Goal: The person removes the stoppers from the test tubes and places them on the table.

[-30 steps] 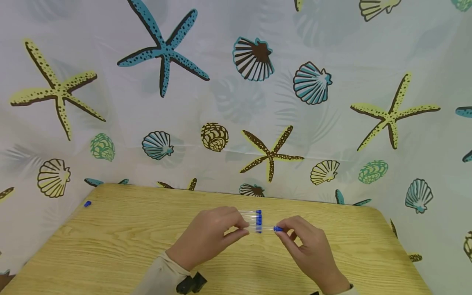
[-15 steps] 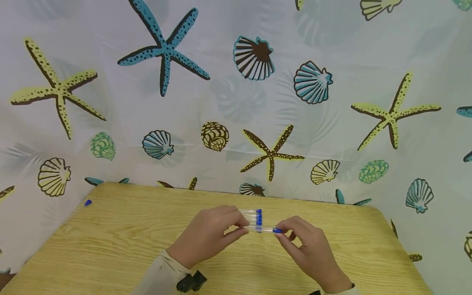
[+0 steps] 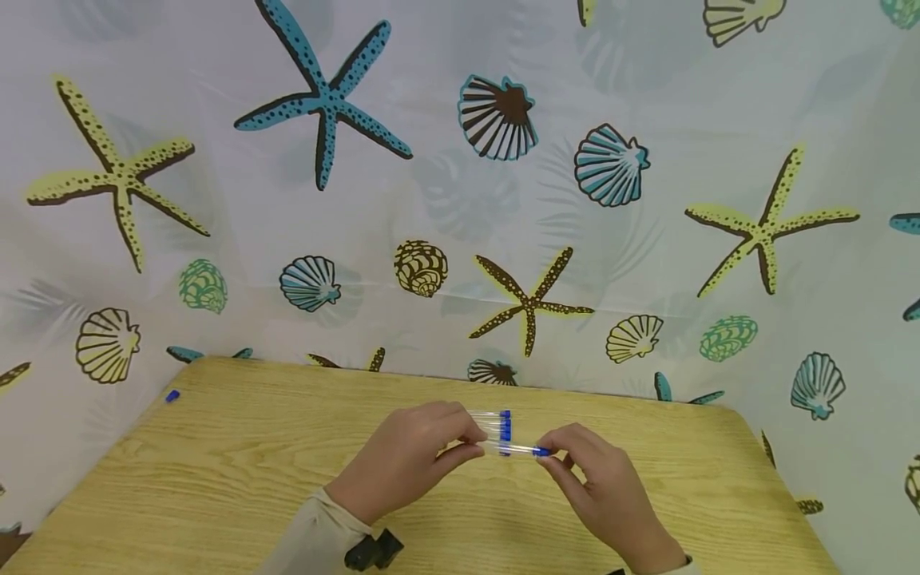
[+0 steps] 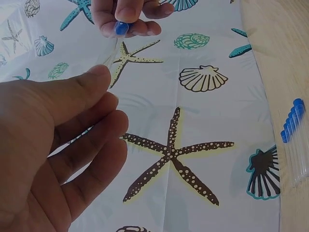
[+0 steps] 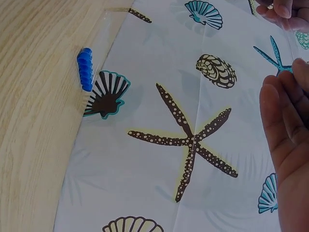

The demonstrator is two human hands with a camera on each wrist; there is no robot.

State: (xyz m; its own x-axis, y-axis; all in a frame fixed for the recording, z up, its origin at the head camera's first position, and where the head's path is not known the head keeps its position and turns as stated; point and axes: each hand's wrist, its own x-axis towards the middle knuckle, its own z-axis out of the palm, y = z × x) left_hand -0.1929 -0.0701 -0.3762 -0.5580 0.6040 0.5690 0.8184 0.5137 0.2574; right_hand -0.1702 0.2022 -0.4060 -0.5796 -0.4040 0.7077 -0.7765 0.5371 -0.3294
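Observation:
In the head view my left hand (image 3: 410, 459) pinches the left end of a thin clear test tube (image 3: 519, 449) between thumb and fingertips. At its right end sits a blue cap (image 3: 541, 451), which my right hand (image 3: 607, 487) pinches between thumb and forefinger. The tube is raised over the table, tilting slightly down to the right. Whether the cap is fully seated cannot be told. Just behind lie several clear tubes with blue caps (image 3: 506, 426), side by side; my left fingers partly hide them. In the left wrist view, the held cap (image 4: 122, 28) shows between the right fingertips.
A loose blue cap (image 3: 172, 395) lies near the far left edge of the wooden table (image 3: 287, 415). Behind the table hangs a white cloth (image 3: 431, 192) printed with starfish and shells. Black camera mounts (image 3: 374, 551) sit at the wrists.
The held tube's capped end has dipped slightly in the right fingers. Both hands have hardly moved, and the row of tubes lies as before.

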